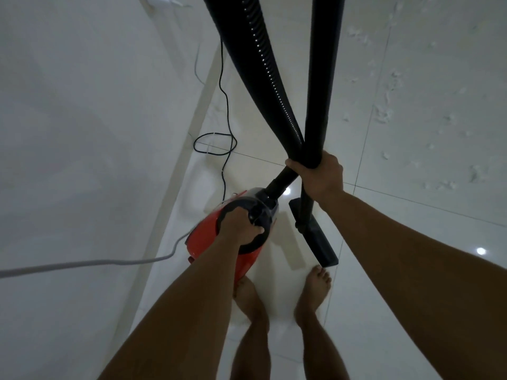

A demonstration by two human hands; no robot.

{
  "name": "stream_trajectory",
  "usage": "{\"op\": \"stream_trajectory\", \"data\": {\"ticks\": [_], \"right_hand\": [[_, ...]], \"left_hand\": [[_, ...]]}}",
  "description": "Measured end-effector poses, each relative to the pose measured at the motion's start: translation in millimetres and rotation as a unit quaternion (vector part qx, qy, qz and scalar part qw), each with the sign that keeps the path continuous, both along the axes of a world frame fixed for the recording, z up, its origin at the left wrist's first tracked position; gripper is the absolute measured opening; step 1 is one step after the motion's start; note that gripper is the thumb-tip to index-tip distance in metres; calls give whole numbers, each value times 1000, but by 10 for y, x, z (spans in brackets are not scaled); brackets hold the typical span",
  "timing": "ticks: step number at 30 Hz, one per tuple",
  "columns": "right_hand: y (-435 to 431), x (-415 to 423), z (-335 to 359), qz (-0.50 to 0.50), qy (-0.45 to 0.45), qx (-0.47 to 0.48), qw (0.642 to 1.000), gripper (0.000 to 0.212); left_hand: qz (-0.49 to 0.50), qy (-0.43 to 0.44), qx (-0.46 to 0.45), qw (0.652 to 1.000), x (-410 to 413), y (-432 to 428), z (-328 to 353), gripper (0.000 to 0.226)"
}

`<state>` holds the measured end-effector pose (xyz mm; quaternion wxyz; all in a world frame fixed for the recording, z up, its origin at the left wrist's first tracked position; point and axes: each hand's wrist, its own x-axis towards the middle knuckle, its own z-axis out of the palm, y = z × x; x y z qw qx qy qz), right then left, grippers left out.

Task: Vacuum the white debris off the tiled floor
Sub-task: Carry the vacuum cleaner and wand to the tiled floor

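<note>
Left hand [241, 229] grips the red canister vacuum [204, 234] by its handle, right hand [321, 178] wraps the black wand [321, 78], flat black nozzle [315, 237] by the feet, white debris [384, 113] scattered ahead on glossy tiles [411, 242], so pickup looks barely started.

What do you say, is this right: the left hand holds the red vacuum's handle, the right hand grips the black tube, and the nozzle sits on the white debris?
Only the last part is wrong: the head view shows the nozzle near the person's feet, with the white debris farther ahead on the right.
</note>
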<state>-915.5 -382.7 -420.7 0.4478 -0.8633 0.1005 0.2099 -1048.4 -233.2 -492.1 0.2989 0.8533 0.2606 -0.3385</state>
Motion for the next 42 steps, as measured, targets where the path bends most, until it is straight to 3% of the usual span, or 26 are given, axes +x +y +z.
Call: {"op": "stream_trajectory", "data": {"ticks": [7, 20, 42], "right_hand": [[-511, 20, -75, -45, -17, -36, 998, 52], [-1667, -163, -988, -109, -20, -94, 989, 52], [-1473, -197, -2010, -41, -18, -23, 999, 48]], "left_hand": [[-11, -7, -28, 1000, 171, -487, -224, 45], [-59, 17, -70, 996, 234, -1596, -1190, 57], [-3, 19, -38, 999, -32, -1547, -2126, 52]]}}
